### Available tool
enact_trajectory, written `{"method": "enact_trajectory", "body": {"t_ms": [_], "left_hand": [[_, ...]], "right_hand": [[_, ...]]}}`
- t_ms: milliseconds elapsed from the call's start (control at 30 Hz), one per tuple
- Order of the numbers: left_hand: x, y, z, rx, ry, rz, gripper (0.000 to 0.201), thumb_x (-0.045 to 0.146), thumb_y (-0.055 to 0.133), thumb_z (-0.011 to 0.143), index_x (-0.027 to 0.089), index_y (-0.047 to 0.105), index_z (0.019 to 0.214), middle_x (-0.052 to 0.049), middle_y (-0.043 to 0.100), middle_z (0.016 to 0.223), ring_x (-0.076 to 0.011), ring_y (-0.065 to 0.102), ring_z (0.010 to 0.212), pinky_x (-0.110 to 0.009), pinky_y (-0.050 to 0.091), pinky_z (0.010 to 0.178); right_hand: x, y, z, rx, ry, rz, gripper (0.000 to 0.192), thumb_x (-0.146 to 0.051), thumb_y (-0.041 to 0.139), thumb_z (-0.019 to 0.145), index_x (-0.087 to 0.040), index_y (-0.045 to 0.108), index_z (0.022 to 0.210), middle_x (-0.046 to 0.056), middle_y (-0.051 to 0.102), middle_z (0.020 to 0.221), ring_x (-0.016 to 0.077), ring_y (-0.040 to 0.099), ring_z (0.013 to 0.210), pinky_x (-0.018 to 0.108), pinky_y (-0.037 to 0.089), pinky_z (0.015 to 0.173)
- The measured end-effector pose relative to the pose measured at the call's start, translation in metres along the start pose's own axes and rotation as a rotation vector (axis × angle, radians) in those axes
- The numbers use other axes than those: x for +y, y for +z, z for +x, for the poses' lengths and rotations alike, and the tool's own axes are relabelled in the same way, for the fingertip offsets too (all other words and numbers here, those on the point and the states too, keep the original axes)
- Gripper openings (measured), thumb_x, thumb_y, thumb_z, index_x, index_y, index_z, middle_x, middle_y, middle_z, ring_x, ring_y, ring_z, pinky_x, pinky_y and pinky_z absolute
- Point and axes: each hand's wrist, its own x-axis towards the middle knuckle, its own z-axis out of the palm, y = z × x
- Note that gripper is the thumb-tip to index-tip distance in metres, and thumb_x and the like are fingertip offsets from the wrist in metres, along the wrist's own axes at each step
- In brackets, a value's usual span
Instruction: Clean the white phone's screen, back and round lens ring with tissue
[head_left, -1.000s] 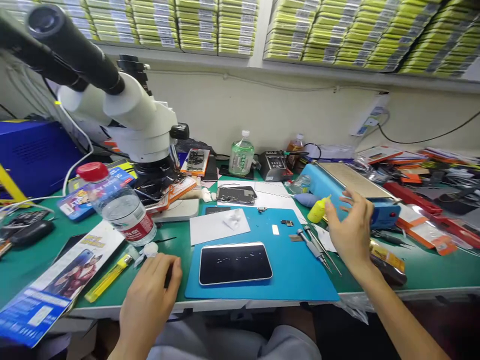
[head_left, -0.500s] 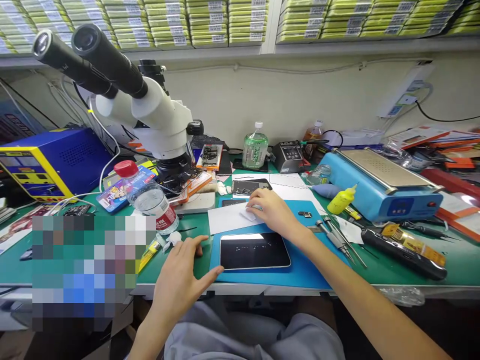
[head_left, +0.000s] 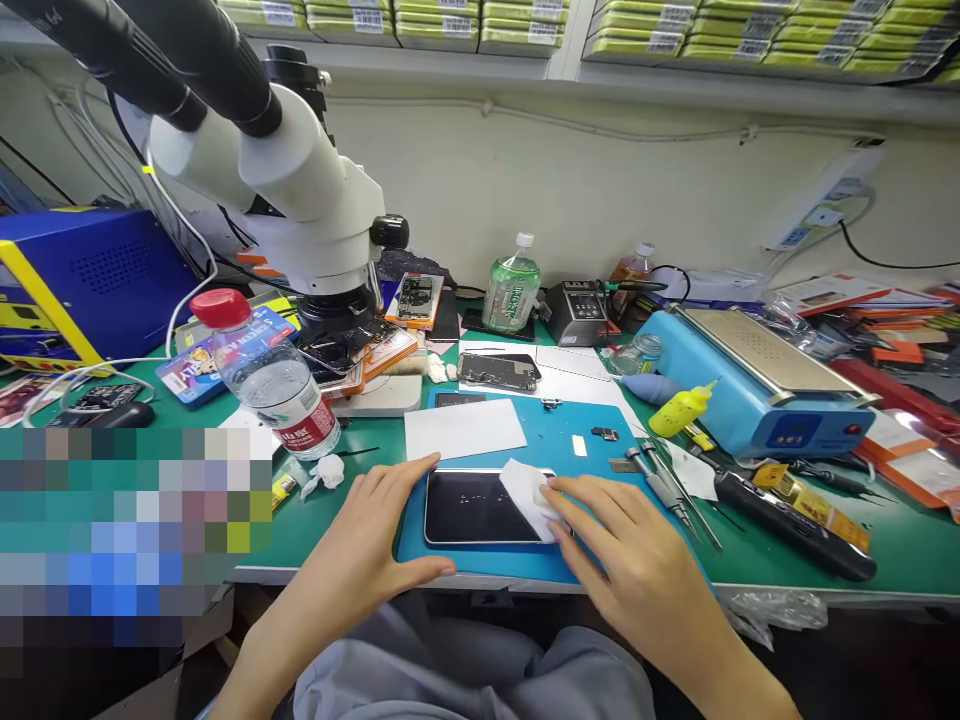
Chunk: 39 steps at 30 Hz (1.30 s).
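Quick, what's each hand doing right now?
Left hand: open, steadying the left end of the phone.
Right hand: pressing a white wipe onto the phone.

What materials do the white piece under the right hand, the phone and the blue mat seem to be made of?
White piece: probably soft cloth or tissue; matte and creased.
Phone: glossy glass-like front reflecting lights, pale rim, perhaps metal.
Blue mat: likely silicone or rubber; flat, matte, no glare.

black phone (head_left: 472, 508), white wipe (head_left: 527, 496), blue mat (head_left: 555, 440), green table (head_left: 900, 545)
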Motion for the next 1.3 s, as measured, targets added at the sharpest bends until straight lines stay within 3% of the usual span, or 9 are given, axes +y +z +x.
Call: {"method": "enact_trajectory", "body": {"t_ms": [133,200,433,533,700,933,1100,1300], "left_hand": [[0.0,-0.003,0.005,-0.011,-0.04,-0.064,0.095,0.038,0.087,0.085,0.042,0.036,0.165,-0.008,0.057,0.154,-0.0342,0.054,0.138,-0.055,0.049,0.117],[-0.002,-0.002,0.007,-0.018,-0.058,-0.076,0.1,0.037,0.09,0.082,0.043,0.035,0.165,-0.008,0.057,0.154,-0.0335,0.054,0.137,-0.056,0.048,0.119],[-0.009,0.005,0.01,0.009,-0.087,-0.059,0.095,0.041,0.083,0.089,0.048,0.028,0.167,-0.002,0.06,0.154,-0.0304,0.055,0.135,-0.054,0.049,0.118],[-0.01,0.006,0.01,0.005,-0.111,-0.051,0.095,0.043,0.083,0.089,0.048,0.028,0.167,-0.002,0.06,0.155,-0.0307,0.054,0.138,-0.055,0.047,0.12],[-0.012,0.008,0.01,0.007,-0.109,-0.053,0.096,0.045,0.084,0.088,0.052,0.028,0.165,0.002,0.06,0.156,-0.0301,0.053,0.14,-0.055,0.046,0.121],[-0.014,0.008,0.01,0.026,-0.099,-0.036,0.095,0.045,0.085,0.086,0.049,0.032,0.166,-0.003,0.062,0.152,-0.0344,0.057,0.137,-0.058,0.05,0.116],[-0.015,0.009,0.01,0.033,-0.077,-0.032,0.097,0.048,0.086,0.086,0.047,0.031,0.166,-0.005,0.062,0.153,-0.0356,0.055,0.139,-0.06,0.049,0.117],[-0.019,0.01,0.009,0.037,-0.067,-0.013,0.097,0.049,0.086,0.087,0.051,0.029,0.165,-0.002,0.063,0.152,-0.0335,0.057,0.135,-0.056,0.052,0.114]], "right_hand": [[-0.009,-0.003,-0.007,-0.06,-0.039,-0.002,0.047,-0.025,0.054,0.108,-0.012,0.056,0.153,0.011,0.065,0.155,0.0248,0.055,0.148,0.042,0.05,0.118],[-0.013,0.003,-0.006,-0.133,-0.077,-0.032,0.054,-0.032,0.051,0.109,-0.01,0.049,0.159,0.009,0.056,0.164,0.0247,0.046,0.157,0.047,0.046,0.126],[-0.032,0.019,-0.019,-0.222,-0.081,-0.183,0.068,-0.047,0.051,0.108,-0.003,0.046,0.16,0.014,0.048,0.167,0.0321,0.049,0.155,0.051,0.058,0.117],[-0.033,0.018,-0.023,-0.229,-0.045,-0.194,0.071,-0.048,0.051,0.107,-0.002,0.044,0.161,0.016,0.048,0.167,0.0325,0.049,0.155,0.051,0.058,0.118],[-0.024,0.024,-0.011,-0.2,0.068,-0.209,0.059,-0.039,0.047,0.11,-0.003,0.05,0.157,0.014,0.053,0.163,0.0297,0.055,0.15,0.053,0.056,0.119],[-0.042,0.01,-0.031,-0.207,-0.007,-0.187,0.074,-0.052,0.048,0.107,-0.002,0.045,0.161,0.017,0.052,0.163,0.0335,0.053,0.152,0.046,0.061,0.113],[-0.041,0.027,-0.016,-0.199,0.091,-0.158,0.069,-0.036,0.049,0.108,-0.004,0.033,0.167,0.015,0.051,0.165,0.0319,0.052,0.153,0.052,0.054,0.121],[-0.063,0.033,-0.021,-0.174,0.009,-0.115,0.079,-0.055,0.049,0.106,0.001,0.042,0.162,0.018,0.055,0.16,0.0343,0.048,0.155,0.045,0.054,0.121]]}}
